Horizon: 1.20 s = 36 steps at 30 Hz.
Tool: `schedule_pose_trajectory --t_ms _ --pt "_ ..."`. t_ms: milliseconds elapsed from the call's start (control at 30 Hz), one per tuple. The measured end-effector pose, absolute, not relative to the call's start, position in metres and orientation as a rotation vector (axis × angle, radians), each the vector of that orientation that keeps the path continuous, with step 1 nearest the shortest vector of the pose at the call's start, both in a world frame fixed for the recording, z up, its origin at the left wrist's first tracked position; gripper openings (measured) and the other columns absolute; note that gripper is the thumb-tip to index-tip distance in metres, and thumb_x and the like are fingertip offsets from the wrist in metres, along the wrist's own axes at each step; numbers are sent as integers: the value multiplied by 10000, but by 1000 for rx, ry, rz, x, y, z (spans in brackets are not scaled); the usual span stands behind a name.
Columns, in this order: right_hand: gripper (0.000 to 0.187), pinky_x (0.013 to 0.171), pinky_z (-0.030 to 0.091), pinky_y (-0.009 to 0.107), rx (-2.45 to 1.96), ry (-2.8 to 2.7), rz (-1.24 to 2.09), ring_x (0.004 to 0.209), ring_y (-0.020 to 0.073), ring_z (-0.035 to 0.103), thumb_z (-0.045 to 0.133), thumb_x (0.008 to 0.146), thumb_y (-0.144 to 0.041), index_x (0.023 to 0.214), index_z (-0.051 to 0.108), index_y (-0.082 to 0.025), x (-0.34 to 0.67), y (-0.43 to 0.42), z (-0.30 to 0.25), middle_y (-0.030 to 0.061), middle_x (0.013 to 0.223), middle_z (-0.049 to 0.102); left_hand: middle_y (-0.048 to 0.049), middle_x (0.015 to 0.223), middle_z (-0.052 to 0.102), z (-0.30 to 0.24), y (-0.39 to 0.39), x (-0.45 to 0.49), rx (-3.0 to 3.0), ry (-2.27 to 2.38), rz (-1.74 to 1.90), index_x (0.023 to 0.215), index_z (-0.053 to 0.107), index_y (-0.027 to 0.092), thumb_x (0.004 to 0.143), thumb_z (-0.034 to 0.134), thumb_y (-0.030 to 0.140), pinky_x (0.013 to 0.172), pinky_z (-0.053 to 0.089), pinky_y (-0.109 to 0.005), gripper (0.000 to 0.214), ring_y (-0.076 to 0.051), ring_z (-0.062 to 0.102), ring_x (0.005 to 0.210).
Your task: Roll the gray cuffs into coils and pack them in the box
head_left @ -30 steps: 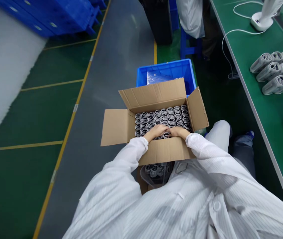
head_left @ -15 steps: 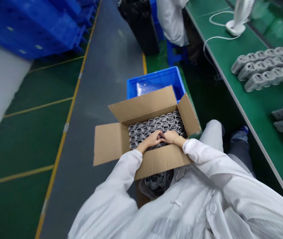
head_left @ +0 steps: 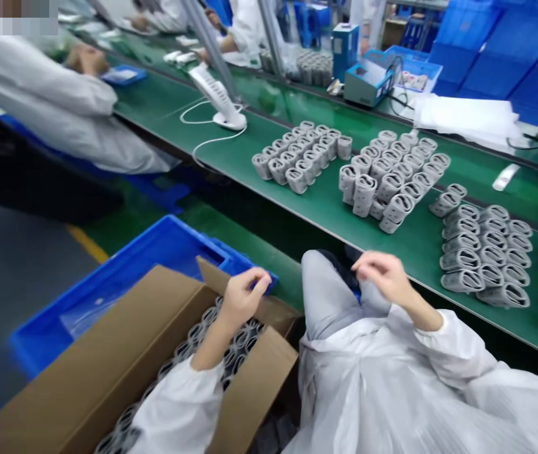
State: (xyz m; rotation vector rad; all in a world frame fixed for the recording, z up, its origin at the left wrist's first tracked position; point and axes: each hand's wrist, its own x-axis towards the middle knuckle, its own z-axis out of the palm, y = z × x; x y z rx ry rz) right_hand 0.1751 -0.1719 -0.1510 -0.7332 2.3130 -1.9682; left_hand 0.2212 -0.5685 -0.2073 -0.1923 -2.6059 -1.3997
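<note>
Head view: hands well apart, both empty. Left hand (head_left: pixel 245 296) sits over an open brown cardboard carton (head_left: pixel 108 353), near its far flap; contact unclear. Right hand (head_left: pixel 385 277) hangs loosely curled above a grey-trousered thigh (head_left: pixel 325 296). Grey ring-shaped moulded parts (head_left: pixel 233 347) packed inside the carton; more in rows on a green workbench (head_left: pixel 231 170). Blue plastic crate (head_left: pixel 164 236) behind carton.

Cardboard carton (head_left: pixel 84 359) cut off at lower edge, grey parts (head_left: pixel 235 343) inside partly hidden by white sleeve (head_left: pixel 178 410)
</note>
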Motion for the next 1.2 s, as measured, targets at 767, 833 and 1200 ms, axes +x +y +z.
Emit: schedule_pose_trajectory --t_ms 767,833,1200 --pt "901 1480 195 647 337 2806 -2343 1819 325 195 779 954 -573 1753 420 -360 -4 -58 -186 95 1909 279 -204 1792 498 -114 -370 -101 -1462 -2552 -705 1524 691 293 771 993 666 1360 413 -792 894 -519 335 1740" --pt "907 1483 207 637 302 2792 -2376 1813 315 216 764 968 -557 1771 388 -370 -6 -58 -191 76 1902 299 -226 1778 495 -115 -364 -102 -1447 -2575 -703 1469 688 262 704 1029 681 1340 443 -802 937 -537 323 1741" --pt "962 1492 222 605 305 2872 -2320 1815 270 235 677 987 -411 1840 232 -409 -12 -64 -198 24 1928 261 -197 1835 434 -118 -376 -114 -1475 -2517 -1032 1512 691 299 762 866 898 1369 422 -752 976 -505 350 1744"
